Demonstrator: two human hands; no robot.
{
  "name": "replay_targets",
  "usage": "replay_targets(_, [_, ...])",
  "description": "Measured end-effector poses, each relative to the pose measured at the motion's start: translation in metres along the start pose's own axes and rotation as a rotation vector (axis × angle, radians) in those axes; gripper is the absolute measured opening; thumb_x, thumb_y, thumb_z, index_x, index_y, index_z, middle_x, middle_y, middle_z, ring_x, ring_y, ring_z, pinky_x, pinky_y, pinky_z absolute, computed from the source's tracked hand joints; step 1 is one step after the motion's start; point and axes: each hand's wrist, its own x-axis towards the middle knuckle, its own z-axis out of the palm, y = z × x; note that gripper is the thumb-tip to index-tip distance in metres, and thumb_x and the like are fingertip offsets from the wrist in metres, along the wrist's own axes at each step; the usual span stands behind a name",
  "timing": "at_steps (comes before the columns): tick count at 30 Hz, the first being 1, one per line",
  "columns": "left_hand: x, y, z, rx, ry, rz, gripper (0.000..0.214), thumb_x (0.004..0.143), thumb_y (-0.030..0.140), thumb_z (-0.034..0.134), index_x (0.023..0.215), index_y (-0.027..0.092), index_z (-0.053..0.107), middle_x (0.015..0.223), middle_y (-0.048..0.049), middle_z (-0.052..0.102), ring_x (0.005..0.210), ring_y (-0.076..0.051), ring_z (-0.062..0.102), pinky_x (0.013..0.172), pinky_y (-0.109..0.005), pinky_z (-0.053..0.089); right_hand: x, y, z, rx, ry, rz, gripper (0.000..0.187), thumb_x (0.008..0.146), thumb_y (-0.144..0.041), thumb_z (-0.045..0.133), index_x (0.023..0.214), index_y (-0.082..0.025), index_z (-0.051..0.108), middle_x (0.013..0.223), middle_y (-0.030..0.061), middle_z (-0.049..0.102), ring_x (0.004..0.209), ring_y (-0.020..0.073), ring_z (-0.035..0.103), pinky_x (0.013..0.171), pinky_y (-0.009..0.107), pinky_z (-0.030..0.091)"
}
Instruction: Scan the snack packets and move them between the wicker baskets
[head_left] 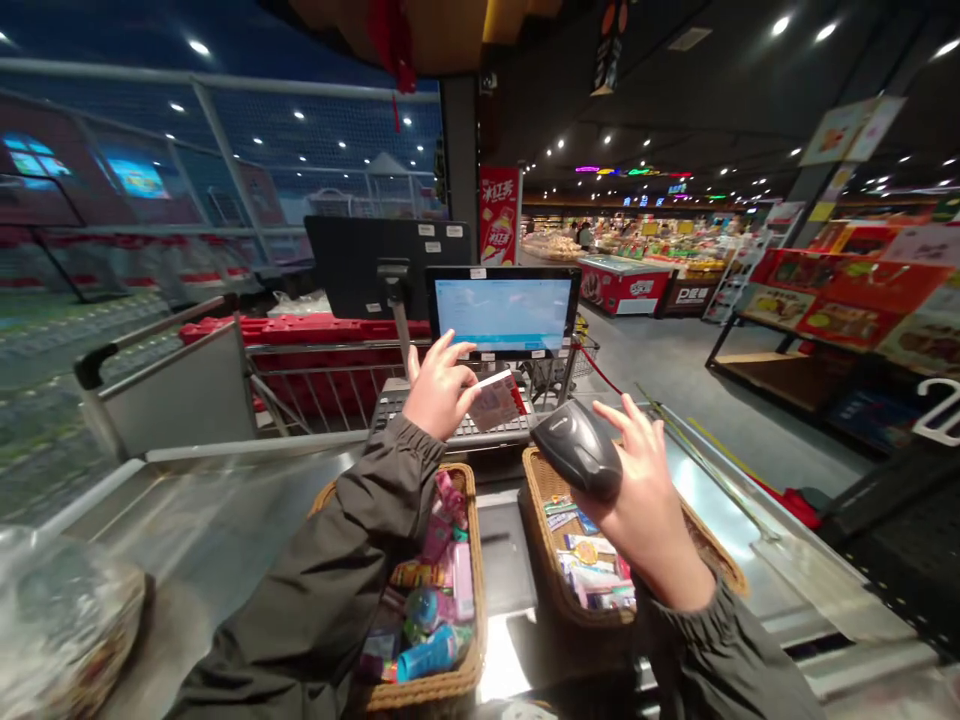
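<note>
My left hand [438, 388] is raised above the left wicker basket [478, 600]. Its thumb and fingers pinch the edge of a small flat packet [498, 402] with red print, while some fingers stretch toward the lit monitor [504, 308]. Whether a fingertip touches the screen I cannot tell. Held in my right hand [646, 505] is a black barcode scanner [576, 445], its head pointing left toward the packet, two fingers lifted off it. Below it, the right wicker basket [536, 520] holds several small boxes and tubes. Toys and colourful packages fill the left basket. A keyboard [388, 405] lies behind the packet, partly covered.
A second monitor [382, 265], seen from behind, stands left of the lit one. Red-handled shopping carts [322, 380] line the far side of the metal counter [247, 500]. A clear plastic bag [64, 610] sits at the near left. Shelves of boxed goods [847, 280] stand at right.
</note>
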Motion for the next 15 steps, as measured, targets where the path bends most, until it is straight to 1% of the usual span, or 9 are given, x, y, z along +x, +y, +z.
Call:
replay_targets(3, [-0.004, -0.009, -0.009, 0.012, -0.018, -0.025, 0.011, 0.084, 0.021, 0.062, 0.074, 0.020, 0.067, 0.141, -0.0038, 0.057, 0.146, -0.031, 0.029, 0.115, -0.069, 0.007, 0.003, -0.015, 0.004, -0.008, -0.006, -0.025, 0.033, 0.081, -0.030, 0.061, 0.112, -0.019, 0.060, 0.142, 0.0187, 0.047, 0.146, 0.0439, 0.023, 0.109, 0.078, 0.020])
replay_targets(6, [-0.007, -0.018, -0.013, 0.005, -0.053, -0.059, 0.011, 0.083, 0.020, 0.063, 0.072, 0.020, 0.067, 0.140, -0.0029, 0.057, 0.146, -0.031, 0.030, 0.115, -0.071, 0.007, 0.002, -0.025, 0.009, -0.024, -0.019, -0.049, 0.032, 0.080, -0.027, 0.062, 0.111, -0.019, 0.060, 0.140, 0.0186, 0.049, 0.145, 0.0439, 0.024, 0.110, 0.077, 0.020])
replay_targets(11, [-0.013, -0.025, -0.017, -0.001, -0.067, -0.077, 0.012, 0.082, 0.019, 0.063, 0.071, 0.021, 0.068, 0.139, -0.0027, 0.058, 0.145, -0.031, 0.031, 0.115, -0.070, 0.007, -0.003, -0.034, 0.017, -0.021, -0.038, -0.048, 0.035, 0.080, -0.024, 0.061, 0.114, -0.020, 0.059, 0.141, 0.0173, 0.049, 0.146, 0.0421, 0.024, 0.110, 0.077, 0.021])
replay_targets(15, [-0.017, -0.026, -0.019, -0.011, -0.070, -0.077, 0.012, 0.082, 0.019, 0.064, 0.070, 0.021, 0.068, 0.139, -0.0032, 0.059, 0.145, -0.031, 0.032, 0.115, -0.071, 0.008, -0.005, -0.040, 0.017, -0.019, -0.041, -0.049, 0.033, 0.080, -0.024, 0.060, 0.113, -0.018, 0.060, 0.141, 0.0181, 0.049, 0.146, 0.0422, 0.023, 0.110, 0.077, 0.020])
